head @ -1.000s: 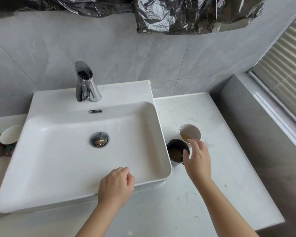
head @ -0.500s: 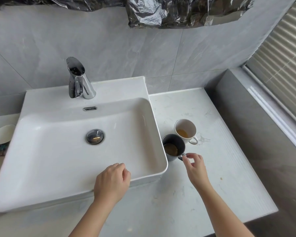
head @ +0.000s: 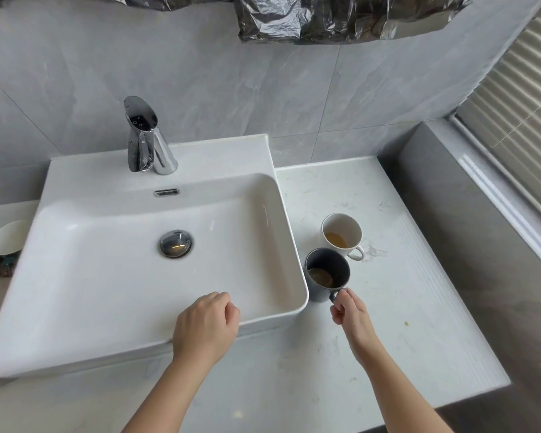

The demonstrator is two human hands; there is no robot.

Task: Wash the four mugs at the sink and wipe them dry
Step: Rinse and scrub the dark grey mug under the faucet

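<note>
A pale marbled surface (head: 403,339) ran along a grey tiled wall and carried a white rectangular sink (head: 60,348) with a chrome tap (head: 149,142) at its back and a closed chrome stopper (head: 175,243) in the dry basin. A person's bare forearms reached in from below. The left hand (head: 205,326) lay on the sink's front rim with its fingers loosely curled and nothing held. The right hand (head: 352,312), out over the surface to the right of the sink, pinched the handle of a dark mug (head: 325,271) between thumb and fingertips. That mug stood upright just beside the sink's right front corner, brown dregs in its bottom, its handle turned toward the person and so straight at the right hand, plainly the nearer of the two. The likely next move was a short lift leftward over the rim, keeping the mug level so that the dregs did not spill. A white mug (head: 342,234), also stained inside, stood just behind it, handle to the right. A third, pale mug (head: 8,237) showed at the far left edge behind the sink; the fourth could not be made out.
</note>
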